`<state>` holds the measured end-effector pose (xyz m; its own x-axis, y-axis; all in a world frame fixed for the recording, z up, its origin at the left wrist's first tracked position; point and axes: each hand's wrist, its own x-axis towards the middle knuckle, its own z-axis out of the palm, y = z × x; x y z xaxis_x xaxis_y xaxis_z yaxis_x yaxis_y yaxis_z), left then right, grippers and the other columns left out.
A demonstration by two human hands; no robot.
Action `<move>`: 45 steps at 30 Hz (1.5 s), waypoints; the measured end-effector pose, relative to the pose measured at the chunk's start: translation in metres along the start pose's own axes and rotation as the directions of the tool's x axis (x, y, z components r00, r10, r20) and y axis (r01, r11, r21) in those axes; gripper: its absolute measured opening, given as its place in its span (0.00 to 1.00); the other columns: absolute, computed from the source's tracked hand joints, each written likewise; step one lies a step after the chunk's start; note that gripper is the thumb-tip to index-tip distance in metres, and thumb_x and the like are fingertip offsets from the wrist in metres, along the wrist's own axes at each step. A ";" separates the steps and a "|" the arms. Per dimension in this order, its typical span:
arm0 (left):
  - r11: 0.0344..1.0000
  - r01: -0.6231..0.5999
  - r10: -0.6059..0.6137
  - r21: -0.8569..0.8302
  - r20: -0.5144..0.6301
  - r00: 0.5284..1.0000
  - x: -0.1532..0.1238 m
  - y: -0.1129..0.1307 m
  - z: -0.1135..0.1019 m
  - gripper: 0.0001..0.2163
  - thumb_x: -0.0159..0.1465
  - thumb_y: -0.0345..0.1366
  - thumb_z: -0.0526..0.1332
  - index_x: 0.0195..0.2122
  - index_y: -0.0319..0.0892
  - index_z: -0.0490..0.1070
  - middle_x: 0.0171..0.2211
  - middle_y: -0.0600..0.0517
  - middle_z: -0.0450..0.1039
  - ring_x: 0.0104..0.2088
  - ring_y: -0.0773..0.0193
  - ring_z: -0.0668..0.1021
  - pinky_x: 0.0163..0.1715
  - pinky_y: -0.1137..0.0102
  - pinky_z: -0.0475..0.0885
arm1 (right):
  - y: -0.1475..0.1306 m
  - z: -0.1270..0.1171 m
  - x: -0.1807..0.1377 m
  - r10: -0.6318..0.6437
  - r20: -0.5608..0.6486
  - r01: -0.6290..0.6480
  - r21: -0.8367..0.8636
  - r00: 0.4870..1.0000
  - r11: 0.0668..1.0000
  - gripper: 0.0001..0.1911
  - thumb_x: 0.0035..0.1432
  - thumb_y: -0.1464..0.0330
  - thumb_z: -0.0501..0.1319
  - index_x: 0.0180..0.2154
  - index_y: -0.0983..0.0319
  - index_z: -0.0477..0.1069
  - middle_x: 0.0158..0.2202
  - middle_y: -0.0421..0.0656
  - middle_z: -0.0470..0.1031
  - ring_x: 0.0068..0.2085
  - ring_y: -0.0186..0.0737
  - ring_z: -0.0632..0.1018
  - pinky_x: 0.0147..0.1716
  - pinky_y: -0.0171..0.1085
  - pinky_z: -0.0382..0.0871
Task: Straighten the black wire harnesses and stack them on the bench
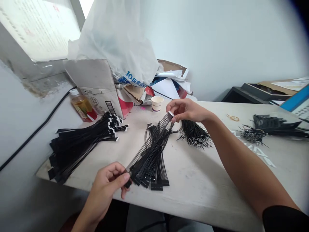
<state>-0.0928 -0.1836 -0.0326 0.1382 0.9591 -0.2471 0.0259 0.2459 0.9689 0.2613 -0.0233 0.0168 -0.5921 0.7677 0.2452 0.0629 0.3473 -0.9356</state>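
Note:
A black wire harness (pixel 145 149) is stretched between my two hands, above a pile of similar harnesses. My left hand (pixel 112 180) pinches its black connector end close to the table's front edge. At the other end, my right hand (pixel 182 110) grips the white connector (pixel 171 114) between thumb and fingers. The harness pile (pixel 158 161) lies beneath, black connectors towards me. On the left lies a larger stack of black harnesses (pixel 77 141) with white connectors at its far end. Partly behind my right hand is a bundle of loose black wires (pixel 195 133).
A paper cup (pixel 157 103) stands behind my right hand. At the back left are a bottle (pixel 83 106), a cardboard box (pixel 96 83) and a large plastic bag (pixel 120 42). To the right lie rubber bands (pixel 233 118), white strips (pixel 262 154) and more black wires (pixel 272 125).

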 end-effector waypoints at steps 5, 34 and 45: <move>0.993 0.119 -0.116 -0.023 0.108 0.987 -0.009 -0.014 0.024 0.16 0.57 0.44 0.74 0.25 0.40 0.71 0.21 0.54 0.72 0.21 0.62 0.78 0.19 0.72 0.70 | -0.007 -0.015 -0.007 0.030 0.036 -0.028 -0.063 0.999 0.998 0.19 0.49 0.71 0.77 0.42 0.65 0.75 0.26 0.38 0.79 0.25 0.30 0.79 0.25 0.28 0.72; 0.617 -0.064 0.354 0.784 -0.205 0.912 0.015 -0.015 -0.015 0.17 0.63 0.52 0.63 0.37 0.43 0.83 0.15 0.56 0.69 0.19 0.60 0.73 0.24 0.66 0.67 | 0.049 0.000 0.015 0.249 -0.104 -0.252 -0.671 0.963 0.697 0.28 0.50 0.66 0.73 0.54 0.62 0.78 0.49 0.51 0.78 0.42 0.45 0.78 0.42 0.42 0.72; 0.438 0.159 0.726 0.885 -0.452 0.518 0.050 -0.010 -0.117 0.15 0.67 0.38 0.55 0.47 0.37 0.77 0.46 0.37 0.79 0.47 0.45 0.79 0.56 0.51 0.69 | 0.041 0.174 0.116 0.034 0.110 0.062 -0.761 0.993 0.646 0.12 0.67 0.72 0.57 0.49 0.66 0.76 0.52 0.54 0.77 0.50 0.47 0.77 0.48 0.41 0.68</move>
<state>-0.2017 -0.1221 -0.0556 -0.3575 0.7391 0.5708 0.9094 0.1364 0.3929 0.0554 -0.0133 -0.0371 -0.6744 0.7150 0.1842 0.6148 0.6820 -0.3961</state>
